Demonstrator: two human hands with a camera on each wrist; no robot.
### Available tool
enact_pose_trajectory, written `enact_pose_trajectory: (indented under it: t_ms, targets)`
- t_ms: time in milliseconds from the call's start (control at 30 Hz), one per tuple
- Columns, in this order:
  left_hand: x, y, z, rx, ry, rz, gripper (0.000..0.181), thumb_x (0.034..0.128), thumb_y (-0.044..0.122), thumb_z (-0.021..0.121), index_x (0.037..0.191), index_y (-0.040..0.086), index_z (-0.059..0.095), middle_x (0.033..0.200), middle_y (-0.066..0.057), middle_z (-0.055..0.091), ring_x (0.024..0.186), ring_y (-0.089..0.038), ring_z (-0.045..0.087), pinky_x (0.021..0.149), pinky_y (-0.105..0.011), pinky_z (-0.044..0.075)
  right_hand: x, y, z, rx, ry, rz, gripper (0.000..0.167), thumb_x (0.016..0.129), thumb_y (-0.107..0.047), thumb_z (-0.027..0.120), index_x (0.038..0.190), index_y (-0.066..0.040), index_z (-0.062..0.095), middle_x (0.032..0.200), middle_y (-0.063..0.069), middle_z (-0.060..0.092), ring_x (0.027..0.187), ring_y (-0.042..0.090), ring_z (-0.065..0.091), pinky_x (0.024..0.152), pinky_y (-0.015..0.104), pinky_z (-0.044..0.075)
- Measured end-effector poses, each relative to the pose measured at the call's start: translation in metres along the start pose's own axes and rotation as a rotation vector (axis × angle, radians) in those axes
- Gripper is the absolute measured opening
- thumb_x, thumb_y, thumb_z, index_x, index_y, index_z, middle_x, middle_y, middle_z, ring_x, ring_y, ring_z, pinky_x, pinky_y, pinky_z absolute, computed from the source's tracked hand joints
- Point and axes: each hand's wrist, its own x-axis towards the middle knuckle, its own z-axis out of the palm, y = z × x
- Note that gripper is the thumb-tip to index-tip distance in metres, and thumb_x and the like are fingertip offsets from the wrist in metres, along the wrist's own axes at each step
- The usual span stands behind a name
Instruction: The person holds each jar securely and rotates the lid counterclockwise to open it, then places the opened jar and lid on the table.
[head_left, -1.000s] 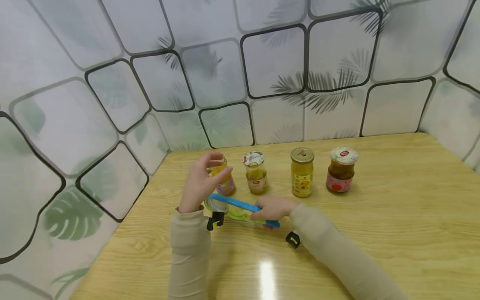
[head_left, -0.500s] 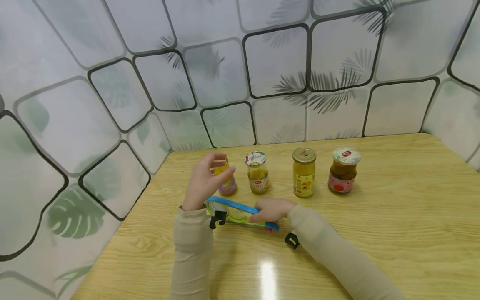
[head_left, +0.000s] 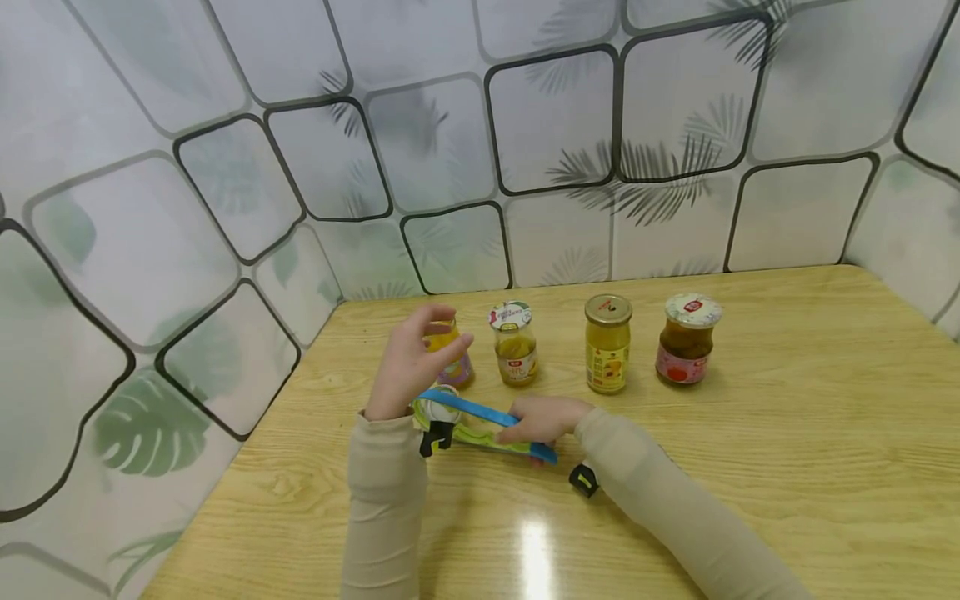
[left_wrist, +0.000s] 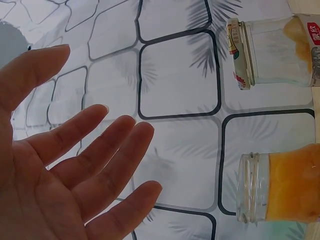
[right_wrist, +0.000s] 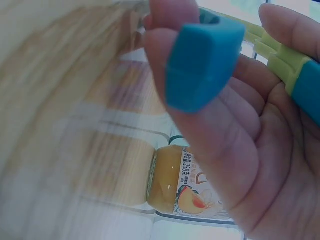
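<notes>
Blue-and-green jar opener (head_left: 477, 408), clamped in the right hand (head_left: 546, 418) just in front of the uncapped orange-filled jar (left_wrist: 294, 186): squeeze evenly and hold level to avoid dropping the pale round lid (head_left: 442, 411) seemingly set between its arms, with the left hand (head_left: 408, 362) empty, fingers apart.

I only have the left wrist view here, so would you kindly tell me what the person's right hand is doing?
Observer: As the head view shows, the right hand grips a blue-and-green tool.
Operator: Thank you. I see an uncapped orange jar and a lidded jar beside it; do any others stand on the table?
Observer: Yes, the head view shows two more to their right: a gold-lidded jar and a pink-labelled jar.
</notes>
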Motion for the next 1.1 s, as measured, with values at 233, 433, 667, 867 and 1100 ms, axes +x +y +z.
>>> enact_pose_trajectory:
  t_ms: [233, 433, 667, 867, 1100]
  targets:
    - [0.0, 0.0, 0.001, 0.008, -0.002, 0.007, 0.036, 0.0815, 0.024, 0.064, 0.111, 0.006, 0.055, 0.112, -0.008, 0.056, 0.097, -0.023, 0.055, 0.083, -0.041, 0.044, -0.001, -0.001, 0.0, 0.011, -0.01, -0.019, 0.033, 0.089, -0.027, 0.053, 0.063, -0.007, 0.047, 0.056, 0.012, 0.06, 0.042, 0.013, 0.053, 0.04, 0.024, 0.042]
    - [0.0, 0.0, 0.002, 0.0, -0.012, 0.004, 0.036, 0.0814, 0.024, 0.065, 0.111, 0.005, 0.055, 0.112, -0.009, 0.056, 0.097, -0.025, 0.055, 0.082, -0.041, 0.044, -0.001, -0.001, 0.001, 0.026, -0.017, -0.019, 0.032, 0.089, -0.028, 0.053, 0.067, -0.005, 0.05, 0.057, 0.012, 0.06, 0.041, 0.013, 0.051, 0.04, 0.024, 0.042]
    - [-0.002, 0.001, -0.002, -0.013, -0.011, -0.008, 0.038, 0.0817, 0.024, 0.064, 0.113, 0.004, 0.054, 0.114, -0.01, 0.055, 0.099, -0.027, 0.054, 0.082, -0.043, 0.043, -0.008, -0.006, -0.004, -0.093, 0.012, -0.003, 0.03, 0.087, -0.033, 0.054, 0.07, -0.009, 0.05, 0.055, 0.003, 0.056, 0.043, 0.011, 0.05, 0.043, 0.024, 0.041]
    - [-0.005, 0.005, -0.01, -0.011, 0.045, 0.001, 0.036, 0.0817, 0.022, 0.064, 0.112, 0.003, 0.055, 0.114, -0.014, 0.055, 0.099, -0.028, 0.054, 0.082, -0.048, 0.041, -0.026, -0.012, -0.017, -0.148, 0.082, -0.063, 0.031, 0.087, -0.034, 0.054, 0.067, -0.011, 0.048, 0.05, 0.0, 0.047, 0.043, 0.012, 0.051, 0.043, 0.024, 0.041]
    - [-0.005, 0.002, -0.01, -0.008, 0.065, 0.002, 0.035, 0.0817, 0.023, 0.064, 0.111, 0.004, 0.056, 0.112, -0.013, 0.056, 0.098, -0.026, 0.055, 0.082, -0.047, 0.042, -0.053, -0.006, -0.035, -0.2, 0.177, -0.071, 0.032, 0.087, -0.035, 0.055, 0.067, -0.01, 0.048, 0.053, 0.0, 0.046, 0.051, 0.021, 0.056, 0.042, 0.023, 0.039]
